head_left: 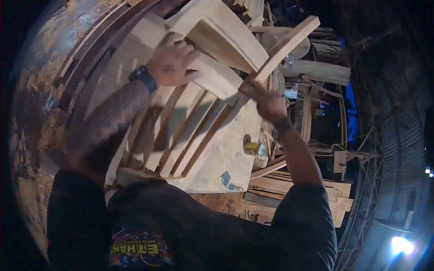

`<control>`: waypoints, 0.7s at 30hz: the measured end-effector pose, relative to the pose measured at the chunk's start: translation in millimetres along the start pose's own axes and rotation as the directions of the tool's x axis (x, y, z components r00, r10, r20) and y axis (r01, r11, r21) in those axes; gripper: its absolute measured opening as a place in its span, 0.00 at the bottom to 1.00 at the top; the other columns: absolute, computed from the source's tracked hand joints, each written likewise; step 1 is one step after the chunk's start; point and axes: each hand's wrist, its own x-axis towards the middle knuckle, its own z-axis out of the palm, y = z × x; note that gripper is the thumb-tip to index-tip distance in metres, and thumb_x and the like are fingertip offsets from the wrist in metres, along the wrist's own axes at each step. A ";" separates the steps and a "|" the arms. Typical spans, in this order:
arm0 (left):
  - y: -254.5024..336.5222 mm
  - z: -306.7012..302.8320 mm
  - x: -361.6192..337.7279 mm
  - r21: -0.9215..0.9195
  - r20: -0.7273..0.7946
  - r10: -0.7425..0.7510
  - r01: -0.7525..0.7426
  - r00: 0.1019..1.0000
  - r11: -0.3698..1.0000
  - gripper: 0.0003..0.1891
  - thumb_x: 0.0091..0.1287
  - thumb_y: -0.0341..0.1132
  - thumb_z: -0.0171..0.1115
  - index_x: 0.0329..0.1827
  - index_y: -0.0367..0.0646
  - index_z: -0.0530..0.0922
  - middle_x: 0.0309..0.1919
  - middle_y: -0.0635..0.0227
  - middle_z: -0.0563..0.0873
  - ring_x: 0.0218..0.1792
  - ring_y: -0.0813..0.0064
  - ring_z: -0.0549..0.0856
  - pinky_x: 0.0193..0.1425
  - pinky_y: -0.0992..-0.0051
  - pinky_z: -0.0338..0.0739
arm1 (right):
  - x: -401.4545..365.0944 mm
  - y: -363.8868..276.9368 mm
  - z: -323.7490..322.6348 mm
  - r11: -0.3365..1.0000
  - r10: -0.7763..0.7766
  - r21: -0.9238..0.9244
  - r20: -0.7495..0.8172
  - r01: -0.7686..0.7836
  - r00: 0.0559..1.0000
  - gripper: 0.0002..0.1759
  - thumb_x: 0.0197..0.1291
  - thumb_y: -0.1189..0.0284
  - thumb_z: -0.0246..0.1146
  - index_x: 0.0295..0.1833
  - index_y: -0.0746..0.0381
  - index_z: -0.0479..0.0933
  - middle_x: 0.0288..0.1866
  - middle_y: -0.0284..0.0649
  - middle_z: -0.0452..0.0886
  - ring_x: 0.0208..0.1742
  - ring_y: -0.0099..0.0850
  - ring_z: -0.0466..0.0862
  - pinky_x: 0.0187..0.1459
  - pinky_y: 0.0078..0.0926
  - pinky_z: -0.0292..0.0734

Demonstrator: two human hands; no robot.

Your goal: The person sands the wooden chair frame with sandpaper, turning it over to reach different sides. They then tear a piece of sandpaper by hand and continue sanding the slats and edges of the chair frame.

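My left hand (172, 63), with a dark watch at the wrist, is closed over a pale wooden board (217, 77), its fingers curled round the edge. Close by on the right, my right hand (270, 105) is a little blurred and grips the lower end of a long wooden strip (294, 40), which slants up to the right. The strip's lower end lies near the corner of the board. Behind both hands is a larger frame-like wooden piece (226, 34). Several planks (190, 131) lie side by side below my left hand.
A worktable (212, 158) carries the planks, and a yellow can (254, 149) lies on its side near its right edge. Stacked timber (271, 189) is beyond that edge. At the back right is a round fan-like guard (298, 47). A bright lamp (401, 245) shines at lower right.
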 end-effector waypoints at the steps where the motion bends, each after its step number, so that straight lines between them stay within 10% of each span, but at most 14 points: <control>1: -0.9 5.9 -1.8 -0.003 -0.053 0.010 -0.010 0.999 1.000 0.29 0.72 0.58 0.71 0.62 0.44 0.83 0.56 0.57 0.86 0.65 0.52 0.83 0.78 0.50 0.74 | 3.4 3.3 -12.7 0.990 0.069 0.120 0.075 -0.078 0.995 0.39 0.62 0.80 0.61 0.77 0.36 0.80 0.89 0.36 0.71 0.68 0.50 0.88 0.71 0.54 0.82; 2: -0.3 10.6 -1.2 -0.002 -0.111 0.021 -0.021 0.994 1.000 0.28 0.72 0.58 0.71 0.61 0.44 0.83 0.54 0.59 0.86 0.65 0.52 0.83 0.75 0.50 0.76 | 7.0 6.4 -25.6 0.959 0.137 0.226 0.149 -0.169 0.979 0.40 0.62 0.80 0.60 0.79 0.38 0.79 0.90 0.37 0.70 0.76 0.50 0.84 0.77 0.53 0.77; 6: -3.5 13.2 -6.6 -0.056 -0.030 -0.027 0.025 0.999 0.998 0.31 0.73 0.57 0.71 0.69 0.44 0.81 0.65 0.55 0.84 0.71 0.48 0.81 0.78 0.48 0.76 | -14.5 26.3 30.2 0.953 -0.215 0.165 -0.228 0.256 0.950 0.38 0.64 0.77 0.60 0.78 0.34 0.80 0.86 0.37 0.75 0.57 0.54 0.91 0.70 0.57 0.83; 11: 26.5 3.8 -47.1 0.043 -0.126 -0.074 0.080 0.989 0.996 0.38 0.75 0.54 0.70 0.83 0.47 0.73 0.81 0.52 0.74 0.84 0.45 0.68 0.88 0.49 0.65 | 3.8 104.4 14.1 0.929 -0.044 0.339 -0.293 0.147 0.955 0.27 0.68 0.71 0.66 0.73 0.45 0.84 0.70 0.44 0.88 0.61 0.52 0.87 0.66 0.52 0.80; 14: 74.9 -5.8 -125.0 0.105 -0.009 -0.303 0.302 0.953 0.947 0.41 0.78 0.53 0.68 0.89 0.47 0.66 0.88 0.50 0.64 0.87 0.40 0.63 0.89 0.46 0.63 | 4.1 91.7 -33.8 0.909 -0.341 -0.013 -0.600 0.416 0.724 0.25 0.64 0.76 0.71 0.68 0.56 0.87 0.54 0.45 0.90 0.56 0.49 0.87 0.60 0.46 0.80; 18: 172.8 -1.4 -202.8 0.070 0.122 -0.591 0.587 0.798 0.807 0.43 0.75 0.53 0.71 0.88 0.43 0.67 0.89 0.45 0.62 0.90 0.37 0.55 0.92 0.38 0.47 | 25.4 83.7 -25.0 0.676 -0.572 0.197 -0.468 0.710 0.674 0.23 0.59 0.75 0.73 0.61 0.57 0.88 0.59 0.41 0.90 0.63 0.50 0.87 0.64 0.45 0.82; 21: 215.0 50.7 -266.3 0.169 -0.025 -0.536 0.532 0.844 0.830 0.47 0.73 0.57 0.72 0.88 0.40 0.65 0.86 0.42 0.65 0.89 0.36 0.57 0.91 0.37 0.47 | 37.7 60.3 10.4 0.630 -0.738 -0.135 -0.409 0.764 0.536 0.19 0.59 0.72 0.72 0.57 0.56 0.89 0.59 0.39 0.90 0.66 0.48 0.87 0.67 0.45 0.82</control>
